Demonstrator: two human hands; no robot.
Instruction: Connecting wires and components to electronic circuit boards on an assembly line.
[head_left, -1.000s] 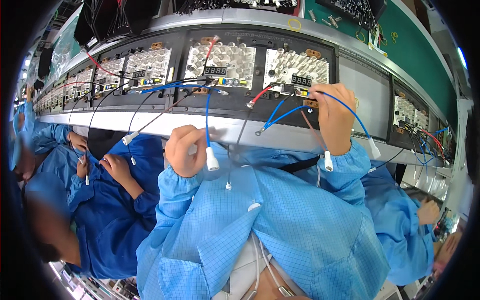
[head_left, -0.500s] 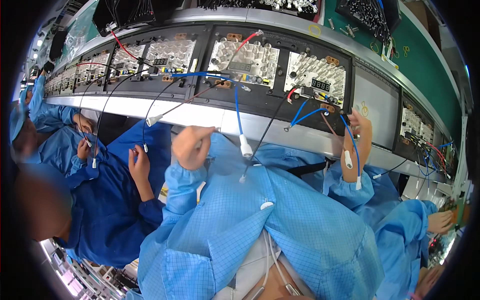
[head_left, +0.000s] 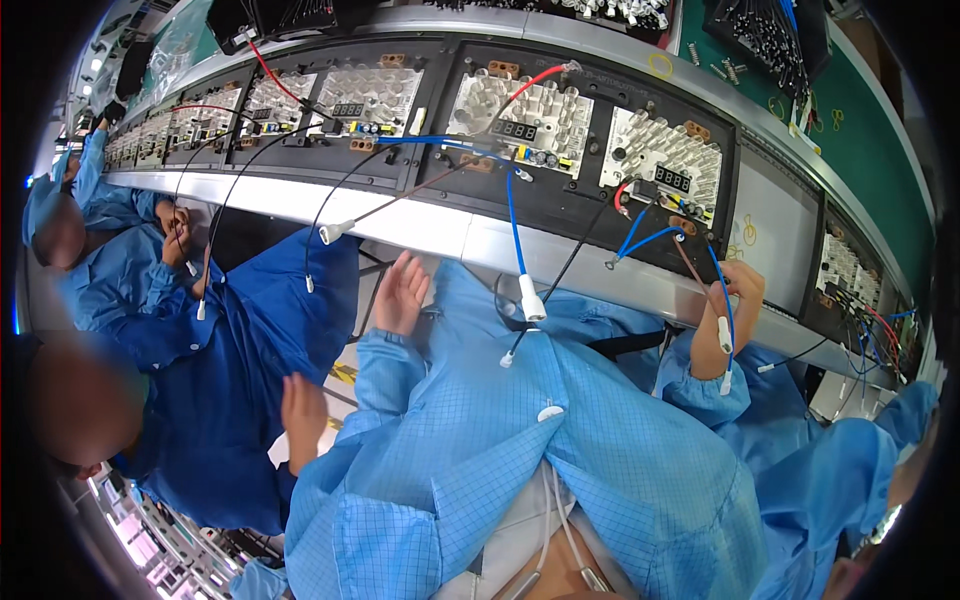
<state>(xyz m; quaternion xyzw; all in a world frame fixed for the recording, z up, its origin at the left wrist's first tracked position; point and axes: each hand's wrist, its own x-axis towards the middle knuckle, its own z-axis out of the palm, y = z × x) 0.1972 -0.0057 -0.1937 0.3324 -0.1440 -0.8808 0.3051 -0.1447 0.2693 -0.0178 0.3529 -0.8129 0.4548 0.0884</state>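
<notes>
A worker's left hand (head_left: pixel 402 295) hovers empty, thumb and fingers apart; the right hand (head_left: pixel 743 290), its grip unclear, curls beside a blue wire (head_left: pixel 716 265) near an LED circuit board (head_left: pixel 652 150).

Smock (head_left: pixel 610 460), light blue, woven in a fine darker grid; it carries a patch pocket (head_left: pixel 385 548), a white button (head_left: pixel 549 412) and gathered cuffs (head_left: pixel 390 347). Beneath shows a white inner garment (head_left: pixel 508 542), with pale cords (head_left: pixel 548 500) ending in metallic tips (head_left: pixel 594 579). Left hand (head_left: pixel 402 293), right hand (head_left: pixel 742 287): bare.

Small metal springs (head_left: pixel 734 72) lie on a green tabletop (head_left: pixel 862 150).
</notes>
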